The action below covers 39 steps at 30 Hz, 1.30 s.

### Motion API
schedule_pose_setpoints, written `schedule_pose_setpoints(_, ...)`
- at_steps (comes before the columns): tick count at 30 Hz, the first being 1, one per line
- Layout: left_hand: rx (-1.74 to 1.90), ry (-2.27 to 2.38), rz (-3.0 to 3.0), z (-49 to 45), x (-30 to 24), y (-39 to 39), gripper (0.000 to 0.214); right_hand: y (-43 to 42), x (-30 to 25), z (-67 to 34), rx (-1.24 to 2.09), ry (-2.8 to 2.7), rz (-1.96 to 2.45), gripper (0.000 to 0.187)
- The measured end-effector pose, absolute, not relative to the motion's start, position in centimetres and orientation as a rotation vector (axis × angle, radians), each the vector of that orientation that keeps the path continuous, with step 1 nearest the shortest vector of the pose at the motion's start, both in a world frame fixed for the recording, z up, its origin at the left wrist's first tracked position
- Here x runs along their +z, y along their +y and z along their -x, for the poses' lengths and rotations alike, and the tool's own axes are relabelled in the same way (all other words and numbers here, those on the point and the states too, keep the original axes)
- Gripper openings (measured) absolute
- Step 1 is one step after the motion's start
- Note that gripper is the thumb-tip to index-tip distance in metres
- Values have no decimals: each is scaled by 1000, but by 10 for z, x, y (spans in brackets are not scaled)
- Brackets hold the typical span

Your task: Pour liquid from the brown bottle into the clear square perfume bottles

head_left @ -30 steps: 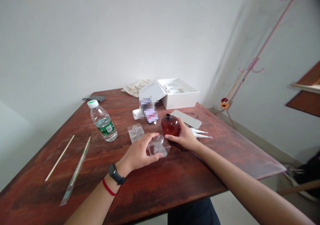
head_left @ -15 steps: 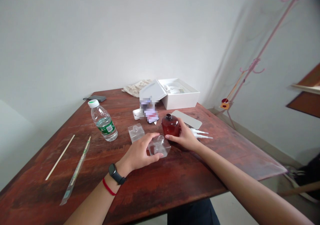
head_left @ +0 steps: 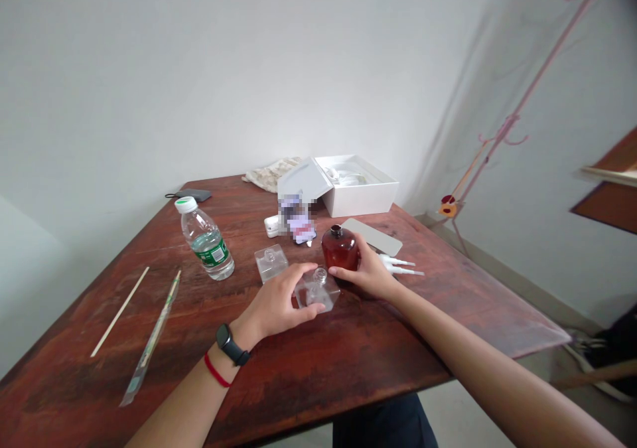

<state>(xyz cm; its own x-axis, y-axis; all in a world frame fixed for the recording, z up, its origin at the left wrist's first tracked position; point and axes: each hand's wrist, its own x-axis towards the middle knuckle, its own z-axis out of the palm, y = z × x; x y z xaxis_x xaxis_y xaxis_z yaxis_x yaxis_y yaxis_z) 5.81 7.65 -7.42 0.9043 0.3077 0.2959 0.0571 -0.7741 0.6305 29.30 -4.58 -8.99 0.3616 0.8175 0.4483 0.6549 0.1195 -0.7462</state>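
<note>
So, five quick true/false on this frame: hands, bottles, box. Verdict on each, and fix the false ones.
1. The left hand is on a clear square glass bottle. True.
2. The right hand is on that same clear bottle. False: it is on a round dark amber glass bottle.
3. The smartwatch is on the right wrist. False: it is on the left wrist, near a red cord.
4. A second clear square bottle sits beyond the left hand, near the water bottle. True.
5. The white box has its lid shut. False: the lid is open.
</note>
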Motion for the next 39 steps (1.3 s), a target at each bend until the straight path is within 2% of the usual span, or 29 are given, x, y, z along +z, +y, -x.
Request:
schedule_pose_setpoints(5, 514, 256, -2423, -58, -75, 77, 68, -46, -91, -293, 200, -1355, 1590, 83)
schedule_pose_setpoints(11, 502, 267, -2420, -58, -75, 77, 68, -46, -93, -295, 198, -1357, 1569, 93)
schedule_pose_setpoints(28, 619, 353, -2406, -58, -76, 75, 65, -44, -94, -296, 115, -1280, 1541, 89)
schedule_pose_setpoints(39, 681, 375, -2371, -61, -82, 73, 68, -49, -89, -293, 32, -1244, 1479, 93)
